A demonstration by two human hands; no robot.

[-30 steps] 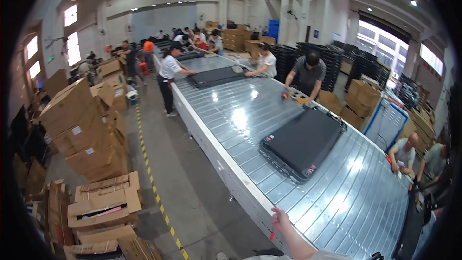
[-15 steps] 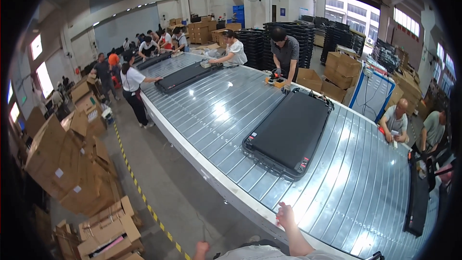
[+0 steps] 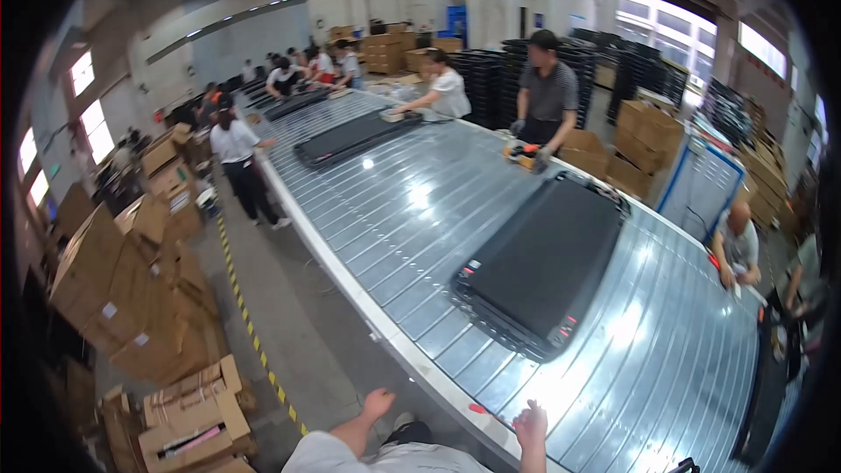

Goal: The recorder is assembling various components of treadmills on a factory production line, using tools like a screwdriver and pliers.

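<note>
The person's right forearm rose from the lower edge, nearly upright, and brought the right hand (image 3: 531,427) over the near long edge of the metal-slatted worktable (image 3: 420,245). Its fingers pointed away from the body and looked partly bent, with one or two reaching farther than the rest. A small red object (image 3: 477,408) with a thin dark part lay in line with this hand, at the table's pale rim; whether the fingers had hold of it could not be told.

The left arm was bent outward from a white sleeve (image 3: 320,454), its forearm slanting up and inward. The left hand (image 3: 379,403) hung over the grey floor (image 3: 307,298), off the table, well apart from the right. Its fingers seemed curled in, but blur hid whether they gripped anything.

Beyond the right hand, apart from it, a black rectangular panel (image 3: 547,258) lay flat on the slats, set at a slant, with red-and-white marks at its near corners. Across the table, a co-worker in a dark striped shirt (image 3: 550,92) stood near its far end.
</note>
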